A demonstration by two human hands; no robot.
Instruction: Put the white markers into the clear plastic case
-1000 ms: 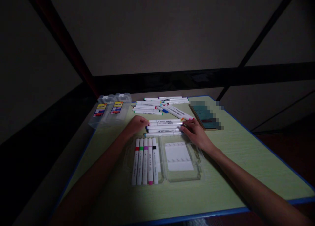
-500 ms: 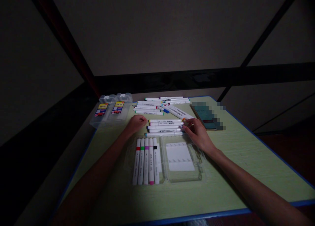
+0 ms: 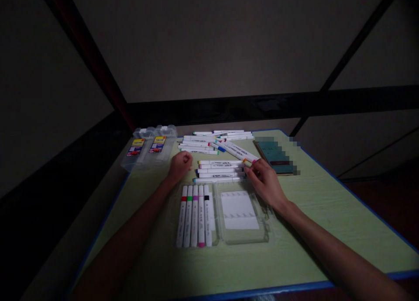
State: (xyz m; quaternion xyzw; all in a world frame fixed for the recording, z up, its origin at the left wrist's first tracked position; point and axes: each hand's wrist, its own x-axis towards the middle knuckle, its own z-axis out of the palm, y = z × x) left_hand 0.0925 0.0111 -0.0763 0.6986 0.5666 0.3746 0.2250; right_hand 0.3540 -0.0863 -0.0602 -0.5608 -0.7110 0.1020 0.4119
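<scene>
My left hand (image 3: 181,164) is curled into a loose fist beside the left ends of a row of white markers (image 3: 221,171), apart from them. Nothing shows in it. At the row's right ends is my right hand (image 3: 263,178), its fingers bent and the thumb a little apart from the index finger. It is next to an orange marker end and holds no marker that I can see. Nearer me lies an opened clear plastic case (image 3: 244,239). Several upright-laid markers (image 3: 194,218) with red, green, purple, pink and black marks fill its left half.
Behind the row, more white markers (image 3: 199,147) lie loosely piled. Two clear cases (image 3: 147,154) with yellow-and-blue labels stand at the back left. A teal book (image 3: 275,154), partly pixelated, lies at the back right. The green table (image 3: 314,244) has a blue edge.
My right hand has drawn slightly right, off the marker ends. My left hand has curled more tightly and shifted slightly away from the row. The markers keep their arrangement.
</scene>
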